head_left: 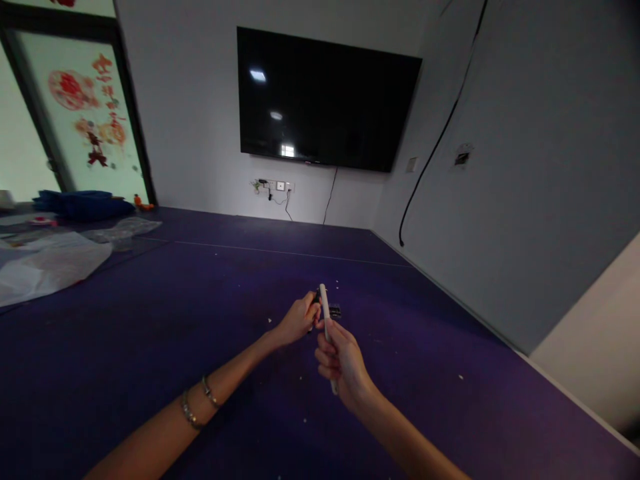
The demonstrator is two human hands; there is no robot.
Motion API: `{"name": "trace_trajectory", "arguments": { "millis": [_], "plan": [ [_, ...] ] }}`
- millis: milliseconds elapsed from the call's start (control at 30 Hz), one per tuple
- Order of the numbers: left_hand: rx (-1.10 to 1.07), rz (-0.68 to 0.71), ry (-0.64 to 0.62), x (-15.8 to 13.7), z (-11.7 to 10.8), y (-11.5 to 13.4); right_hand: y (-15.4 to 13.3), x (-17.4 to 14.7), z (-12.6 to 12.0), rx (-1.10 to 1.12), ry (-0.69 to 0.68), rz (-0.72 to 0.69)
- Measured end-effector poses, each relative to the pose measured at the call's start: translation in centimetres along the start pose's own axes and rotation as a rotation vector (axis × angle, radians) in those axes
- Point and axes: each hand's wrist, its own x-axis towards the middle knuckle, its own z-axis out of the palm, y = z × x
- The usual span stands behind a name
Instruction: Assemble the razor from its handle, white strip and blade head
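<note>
My right hand (349, 365) is closed round a slim white stick (325, 304). The stick stands nearly upright, its lower end showing below my fingers. Just left of it, my left hand (299, 320) is closed on a small dark tool (317, 297), whose exact kind I cannot make out. The tool's tip is close to the upper part of the stick; whether they touch is unclear. Behind the stick, a small dark packet or case (335, 311) lies on the purple surface (240, 407). Small white bits (270, 321) are scattered around my hands.
Clear plastic sheeting (55, 263) and a dark blue cloth bundle (83, 205) lie at the far left. A large television (325, 100) hangs on the back wall above sockets with cables (280, 187). A black cable (440, 137) dangles along the right wall.
</note>
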Motion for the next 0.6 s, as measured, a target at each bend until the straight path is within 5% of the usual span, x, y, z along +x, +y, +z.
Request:
{"name": "trace_trajectory", "arguments": {
  "millis": [600],
  "plan": [
    [0.027,-0.015,-0.007,-0.13,0.2,-0.27,0.17,0.27,0.26,0.041,-0.012,-0.014]
  ]
}}
